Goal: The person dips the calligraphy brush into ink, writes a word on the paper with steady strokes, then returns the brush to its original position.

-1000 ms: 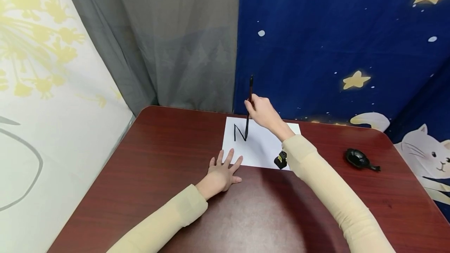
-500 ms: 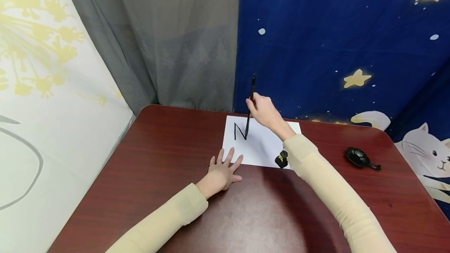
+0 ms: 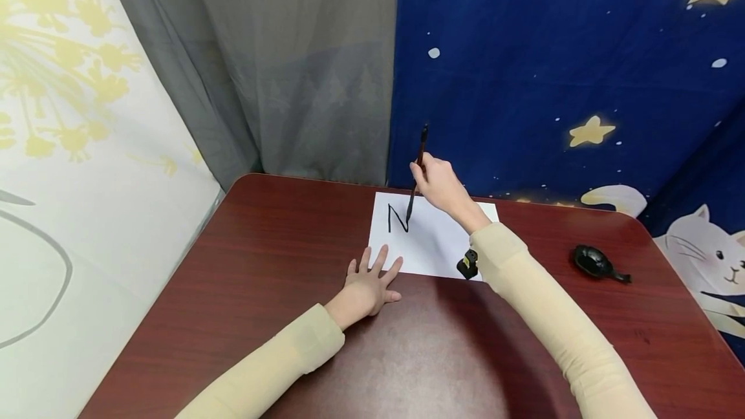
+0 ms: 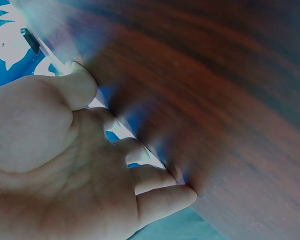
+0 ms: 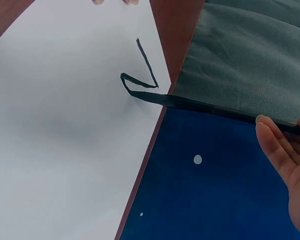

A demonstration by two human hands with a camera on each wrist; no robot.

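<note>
My right hand (image 3: 441, 183) pinches a dark brush (image 3: 423, 138) by its upper handle, also seen as a long brush (image 5: 190, 104) in the right wrist view. The brush slants, with its dark tip touching a white sheet of paper (image 3: 436, 238). On the paper's left part stands a black N-shaped stroke (image 3: 398, 219); the tip is at the low end of a short rising line. My left hand (image 3: 363, 291) lies with fingers spread, fingertips on the paper's lower left edge. In the left wrist view, the left palm (image 4: 35, 135) shows over the table.
A black leaf-shaped or turtle-like dish (image 3: 596, 262) with a short handle sits to the right on the reddish-brown table (image 3: 279, 244). Grey (image 3: 314, 83) and blue star-patterned curtains (image 3: 495, 83) hang behind the table's far edge. A black wrist device (image 3: 467, 264) hangs at the right sleeve.
The brush tip has moved slightly up from the N's lower right corner, leaving a short rising stroke. The brush's top leans further right. My left hand has stayed in place.
</note>
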